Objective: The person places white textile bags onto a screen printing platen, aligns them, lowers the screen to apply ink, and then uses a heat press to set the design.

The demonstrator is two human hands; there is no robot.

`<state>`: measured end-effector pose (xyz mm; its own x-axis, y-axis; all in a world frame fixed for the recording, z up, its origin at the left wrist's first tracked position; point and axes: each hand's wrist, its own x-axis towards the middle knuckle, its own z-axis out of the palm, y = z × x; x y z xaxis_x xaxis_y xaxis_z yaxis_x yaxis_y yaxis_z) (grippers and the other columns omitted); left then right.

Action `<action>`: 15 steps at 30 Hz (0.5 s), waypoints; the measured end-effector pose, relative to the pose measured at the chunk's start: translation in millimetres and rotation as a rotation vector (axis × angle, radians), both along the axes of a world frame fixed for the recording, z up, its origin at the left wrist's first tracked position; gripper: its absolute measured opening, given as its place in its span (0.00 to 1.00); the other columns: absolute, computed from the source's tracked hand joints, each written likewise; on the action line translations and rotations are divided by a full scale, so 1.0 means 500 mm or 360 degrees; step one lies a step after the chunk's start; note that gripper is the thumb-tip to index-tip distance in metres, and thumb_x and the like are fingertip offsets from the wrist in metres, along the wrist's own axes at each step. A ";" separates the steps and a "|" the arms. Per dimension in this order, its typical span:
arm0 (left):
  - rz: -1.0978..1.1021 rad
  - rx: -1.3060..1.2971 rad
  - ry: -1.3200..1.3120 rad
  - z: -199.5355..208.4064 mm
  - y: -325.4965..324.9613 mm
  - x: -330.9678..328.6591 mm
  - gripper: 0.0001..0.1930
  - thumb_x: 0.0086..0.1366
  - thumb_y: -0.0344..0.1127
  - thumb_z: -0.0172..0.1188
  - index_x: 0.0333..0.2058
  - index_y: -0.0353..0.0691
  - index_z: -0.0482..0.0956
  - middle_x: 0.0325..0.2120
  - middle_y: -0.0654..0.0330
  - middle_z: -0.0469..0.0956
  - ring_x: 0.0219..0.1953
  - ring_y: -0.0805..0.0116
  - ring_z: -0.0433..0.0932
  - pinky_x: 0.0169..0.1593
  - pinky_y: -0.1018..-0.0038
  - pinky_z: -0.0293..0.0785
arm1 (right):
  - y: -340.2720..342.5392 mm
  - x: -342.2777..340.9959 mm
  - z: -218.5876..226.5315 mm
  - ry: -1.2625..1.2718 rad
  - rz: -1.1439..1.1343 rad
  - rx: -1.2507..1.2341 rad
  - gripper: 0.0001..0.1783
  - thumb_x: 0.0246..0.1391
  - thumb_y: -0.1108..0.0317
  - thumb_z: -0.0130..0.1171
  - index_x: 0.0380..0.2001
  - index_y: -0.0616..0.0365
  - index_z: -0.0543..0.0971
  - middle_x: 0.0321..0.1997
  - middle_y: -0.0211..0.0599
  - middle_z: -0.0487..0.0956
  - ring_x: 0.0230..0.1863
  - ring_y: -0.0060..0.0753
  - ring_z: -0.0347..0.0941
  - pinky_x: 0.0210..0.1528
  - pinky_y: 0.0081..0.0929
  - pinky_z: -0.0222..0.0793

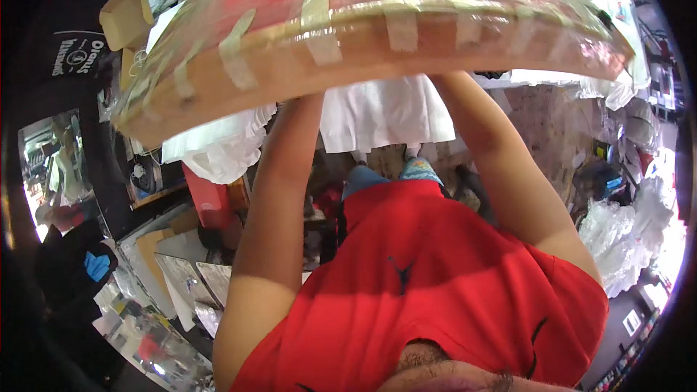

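Observation:
A large flat package [276,51] is raised in front of me, its long near edge tilted. It has a red top and a brown side, wrapped in clear plastic, with several pale tape strips folded over the edge. My left forearm [279,181] and my right forearm [486,131] both reach up beneath it, apart from each other. The package covers my hands and fingers, but it is held up on both arms. Below its edge hangs a white cloth or sheet [388,116] over a work surface.
An open cardboard box [127,14] stands at the far left. Crumpled clear plastic [617,236] lies at the right. Left of me are a red upright object [209,199] and some leaning panels [178,283]. A mirror [58,170] is on the dark left wall.

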<state>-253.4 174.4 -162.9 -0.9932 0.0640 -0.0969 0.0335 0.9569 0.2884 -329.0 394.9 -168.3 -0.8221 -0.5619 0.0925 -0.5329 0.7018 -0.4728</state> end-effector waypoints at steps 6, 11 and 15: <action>0.0081 -0.0094 0.0414 0.012 0.105 0.293 0.54 0.61 0.72 0.56 0.73 0.38 0.52 0.73 0.38 0.48 0.75 0.35 0.44 0.73 0.38 0.38 | -0.027 -0.029 0.019 -0.0044 -0.0011 0.0025 0.36 0.61 0.36 0.51 0.64 0.47 0.73 0.69 0.41 0.69 0.71 0.51 0.59 0.74 0.59 0.41; 0.0105 0.0144 0.0324 0.088 0.136 0.441 0.49 0.64 0.65 0.58 0.71 0.35 0.55 0.69 0.35 0.57 0.73 0.37 0.51 0.73 0.43 0.42 | -0.052 0.004 0.039 0.0421 -0.0115 0.0310 0.50 0.58 0.27 0.47 0.75 0.45 0.56 0.80 0.47 0.49 0.81 0.57 0.37 0.78 0.62 0.24; -0.0459 0.1473 -0.0181 0.493 0.094 0.393 0.36 0.62 0.55 0.68 0.62 0.40 0.71 0.55 0.48 0.78 0.58 0.56 0.77 0.64 0.61 0.68 | -0.041 0.110 0.095 0.0503 -0.0131 0.0305 0.47 0.58 0.34 0.55 0.74 0.46 0.59 0.79 0.50 0.50 0.79 0.63 0.39 0.76 0.65 0.36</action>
<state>-56.8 221.2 83.7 -0.9154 0.4020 0.0196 0.1562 0.3098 0.9379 -274.1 374.5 -120.8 -0.8130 -0.5267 0.2483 -0.5695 0.8081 -0.1502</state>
